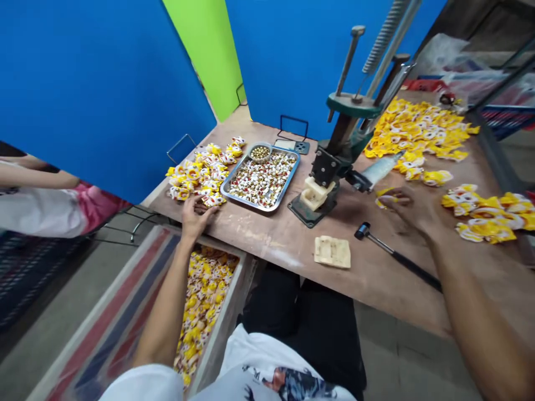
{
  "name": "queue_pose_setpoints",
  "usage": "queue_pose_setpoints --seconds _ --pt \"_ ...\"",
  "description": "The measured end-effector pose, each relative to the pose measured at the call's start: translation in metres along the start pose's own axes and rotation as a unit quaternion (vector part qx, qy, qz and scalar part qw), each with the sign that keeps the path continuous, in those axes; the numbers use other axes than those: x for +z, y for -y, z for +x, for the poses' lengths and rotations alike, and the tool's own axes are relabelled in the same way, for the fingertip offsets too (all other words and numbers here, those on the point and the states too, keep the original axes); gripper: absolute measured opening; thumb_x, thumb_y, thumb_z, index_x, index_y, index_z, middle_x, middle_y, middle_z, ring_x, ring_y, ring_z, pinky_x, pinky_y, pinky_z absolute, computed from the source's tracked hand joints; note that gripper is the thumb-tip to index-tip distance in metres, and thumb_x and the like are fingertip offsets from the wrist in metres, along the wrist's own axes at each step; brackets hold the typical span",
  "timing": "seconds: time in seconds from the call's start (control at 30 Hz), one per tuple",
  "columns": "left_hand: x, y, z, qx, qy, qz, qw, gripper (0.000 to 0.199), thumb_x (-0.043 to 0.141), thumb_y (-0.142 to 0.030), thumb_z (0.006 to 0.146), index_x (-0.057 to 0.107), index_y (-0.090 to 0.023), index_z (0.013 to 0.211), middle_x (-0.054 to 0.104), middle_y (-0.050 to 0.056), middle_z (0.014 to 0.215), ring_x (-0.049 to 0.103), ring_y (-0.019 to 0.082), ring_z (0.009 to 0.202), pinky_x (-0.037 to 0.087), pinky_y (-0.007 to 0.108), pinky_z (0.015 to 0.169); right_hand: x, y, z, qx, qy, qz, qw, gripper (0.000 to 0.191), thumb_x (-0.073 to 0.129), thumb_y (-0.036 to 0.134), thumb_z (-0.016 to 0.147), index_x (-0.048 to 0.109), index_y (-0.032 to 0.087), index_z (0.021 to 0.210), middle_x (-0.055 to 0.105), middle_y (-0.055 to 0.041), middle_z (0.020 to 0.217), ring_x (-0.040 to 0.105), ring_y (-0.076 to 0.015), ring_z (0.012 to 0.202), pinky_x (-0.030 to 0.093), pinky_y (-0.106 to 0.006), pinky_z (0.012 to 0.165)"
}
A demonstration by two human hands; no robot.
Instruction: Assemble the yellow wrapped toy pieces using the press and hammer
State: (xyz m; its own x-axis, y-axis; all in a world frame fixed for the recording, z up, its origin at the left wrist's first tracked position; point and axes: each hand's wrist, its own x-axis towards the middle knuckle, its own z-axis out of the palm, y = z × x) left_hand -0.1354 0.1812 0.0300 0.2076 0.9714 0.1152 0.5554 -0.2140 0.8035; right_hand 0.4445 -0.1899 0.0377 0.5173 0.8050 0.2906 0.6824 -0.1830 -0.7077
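My left hand [196, 216] rests at the near edge of a pile of small yellow-and-white plastic figure parts [204, 167], its fingers apart and touching the pieces there. On the right, my right hand [412, 211] is closed on a yellow plastic piece [385, 197], slightly blurred, just above the table. Between the hands stands a green hand press [351, 111] with a cream-coloured fixture [316, 192] on its base. A metal tray [262, 175] holds many small white and red pieces, with a round tub of gold-coloured beads [259, 153] in its far corner.
A black-handled hammer [397, 256] and a cream block [332, 252] lie on the wooden table [267, 236]. More yellow pieces [418, 131] are heaped at right. Below left, a box [211, 295] holds many yellow parts. Another person's arm [37, 174] shows at far left.
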Motion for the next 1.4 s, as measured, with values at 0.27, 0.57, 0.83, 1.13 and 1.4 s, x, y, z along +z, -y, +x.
queue_pose_setpoints --seconds 0.27,0.57,0.83,1.13,1.4 --pt "0.057 -0.078 -0.050 0.044 -0.177 -0.034 0.983 0.061 0.089 -0.032 0.087 0.056 -0.017 0.136 0.061 0.017 0.140 0.063 0.034 0.133 0.051 0.048 0.117 0.041 0.165 -0.102 0.134 0.021 0.215 0.967 0.032 0.091 0.047 0.092 0.080 0.028 0.115 0.083 -0.0097 0.119 0.083 -0.0316 0.111 0.072 -0.050 0.097" --pt "0.163 -0.186 -0.218 -0.139 0.223 -0.475 0.840 0.066 0.098 -0.051 0.081 0.061 -0.030 0.132 0.073 0.010 0.140 0.074 0.025 0.130 0.058 0.038 0.112 0.167 0.230 -0.123 0.061 -0.083 0.239 0.965 0.027 0.071 0.036 0.106 0.077 0.028 0.131 0.066 -0.0144 0.151 0.068 -0.0305 0.142 0.062 -0.052 0.121" --pt "0.194 -0.156 -0.146 -0.033 0.111 -0.420 0.900 0.062 0.099 -0.050 0.079 0.072 -0.017 0.124 0.080 0.014 0.122 0.081 0.024 0.108 0.065 0.036 0.098 0.121 0.181 -0.107 0.195 -0.036 0.313 0.929 0.049 0.083 0.047 0.096 0.072 0.029 0.140 0.073 -0.0102 0.145 0.072 -0.0265 0.132 0.061 -0.046 0.116" --pt "0.212 -0.178 -0.109 0.004 0.140 -0.357 0.924 0.049 0.098 -0.049 0.078 0.075 -0.018 0.108 0.083 0.010 0.111 0.079 0.023 0.098 0.065 0.035 0.091 0.052 0.118 -0.013 0.264 -0.160 0.376 0.874 0.054 0.091 0.063 0.083 0.075 0.023 0.114 0.080 -0.0051 0.115 0.077 -0.0188 0.106 0.064 -0.033 0.099" --pt "0.197 -0.170 -0.092 -0.001 0.205 -0.339 0.918 0.053 0.101 -0.050 0.072 0.076 -0.018 0.105 0.081 0.009 0.096 0.077 0.021 0.086 0.061 0.031 0.079 0.027 0.128 0.118 0.292 -0.063 0.521 0.799 0.057 0.055 0.080 0.105 0.061 0.023 0.100 0.076 -0.0073 0.103 0.076 -0.0233 0.100 0.067 -0.045 0.085"
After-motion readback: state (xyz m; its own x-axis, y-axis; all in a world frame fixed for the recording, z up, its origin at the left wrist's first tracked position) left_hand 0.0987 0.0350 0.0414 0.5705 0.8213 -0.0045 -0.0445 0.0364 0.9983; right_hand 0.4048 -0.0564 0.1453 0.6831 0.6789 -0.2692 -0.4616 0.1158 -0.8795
